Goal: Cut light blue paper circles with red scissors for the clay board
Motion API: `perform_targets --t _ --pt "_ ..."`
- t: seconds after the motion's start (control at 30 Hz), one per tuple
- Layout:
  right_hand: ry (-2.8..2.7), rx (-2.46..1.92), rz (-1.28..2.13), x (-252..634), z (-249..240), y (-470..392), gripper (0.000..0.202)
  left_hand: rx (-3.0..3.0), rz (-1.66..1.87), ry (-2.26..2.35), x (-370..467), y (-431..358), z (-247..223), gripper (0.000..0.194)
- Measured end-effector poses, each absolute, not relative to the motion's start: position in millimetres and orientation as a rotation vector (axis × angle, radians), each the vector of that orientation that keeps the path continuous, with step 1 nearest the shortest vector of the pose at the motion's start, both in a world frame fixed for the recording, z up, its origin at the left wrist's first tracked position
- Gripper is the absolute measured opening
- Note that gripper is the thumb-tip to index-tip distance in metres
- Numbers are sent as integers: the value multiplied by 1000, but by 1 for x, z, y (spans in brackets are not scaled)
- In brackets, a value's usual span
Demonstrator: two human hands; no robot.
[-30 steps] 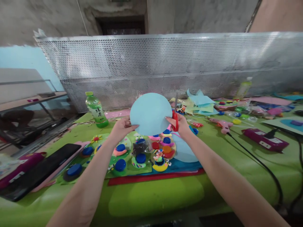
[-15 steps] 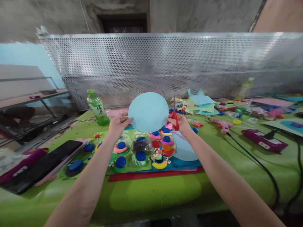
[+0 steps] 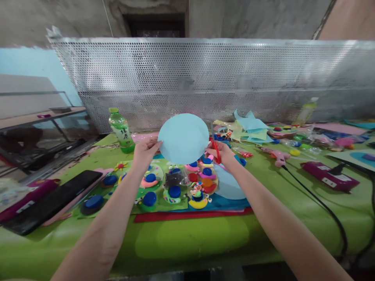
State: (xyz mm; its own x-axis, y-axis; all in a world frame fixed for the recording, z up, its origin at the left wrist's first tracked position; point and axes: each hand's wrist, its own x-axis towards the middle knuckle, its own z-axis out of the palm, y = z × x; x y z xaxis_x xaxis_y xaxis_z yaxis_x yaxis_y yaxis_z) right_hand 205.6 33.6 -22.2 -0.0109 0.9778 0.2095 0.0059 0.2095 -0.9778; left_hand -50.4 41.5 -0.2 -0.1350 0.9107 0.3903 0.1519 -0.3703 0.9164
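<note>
A round light-blue paper disc (image 3: 183, 138) is held up between both hands, above the table. My left hand (image 3: 146, 152) pinches its left edge between thumb and fingers. My right hand (image 3: 222, 153) grips the right edge and also keeps hold of red-handled scissors (image 3: 216, 150), whose blades point up. Below the disc lie green sheets with colourful clay snails and blue bottle caps (image 3: 175, 191). Another light-blue paper piece (image 3: 230, 183) rests under my right forearm, on top of dark-blue and red sheets (image 3: 190, 216).
A green tea bottle (image 3: 122, 132) stands at left, near a black phone-like slab (image 3: 55, 201). At right are a pink glue gun (image 3: 277, 155) with a black cord and a purple power strip (image 3: 329, 175). Paper scraps (image 3: 252, 127) lie before a perforated metal panel (image 3: 164, 66).
The disc stays almost in place between both hands, its left edge tilting very slightly. My left fingers shift a little on the edge. The camera view moves slightly.
</note>
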Motion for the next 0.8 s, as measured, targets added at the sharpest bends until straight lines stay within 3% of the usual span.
perform_targets --t 0.5,0.8 --pt "-1229 -899 871 195 1 12 42 1625 1804 1198 -42 20 15 30" --pt "-1354 -707 980 197 4 -5 36 1468 1679 975 -37 11 23 32"
